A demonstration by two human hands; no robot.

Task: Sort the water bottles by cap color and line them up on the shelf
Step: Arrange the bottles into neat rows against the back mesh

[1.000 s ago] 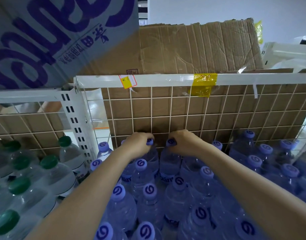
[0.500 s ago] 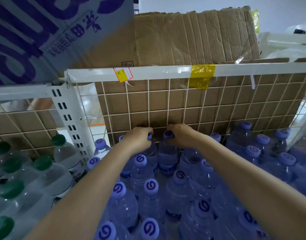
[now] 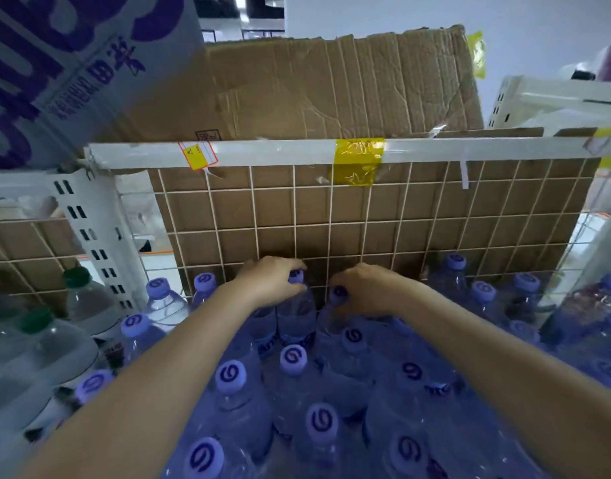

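Many purple-capped water bottles stand packed on the shelf in front of me. My left hand (image 3: pixel 271 280) grips the neck of one purple-capped bottle (image 3: pixel 296 314) at the back row, against the wire grid. My right hand (image 3: pixel 369 288) grips the cap of the neighbouring purple-capped bottle (image 3: pixel 339 292) just to its right. Both bottles stand upright, close together. Green-capped bottles (image 3: pixel 79 299) stand in the left bay, beyond the white upright.
A white wire grid (image 3: pixel 331 219) backed with cardboard closes the rear of the shelf. A white slotted post (image 3: pixel 96 243) divides the two bays. Cardboard boxes (image 3: pixel 331 84) sit on the top rail (image 3: pixel 297 152). More purple-capped bottles (image 3: pixel 483 292) fill the right side.
My hands stay on the same two back-row bottles and have drawn slightly apart. The camera has tilted up a little, so the shelf sits lower in view.
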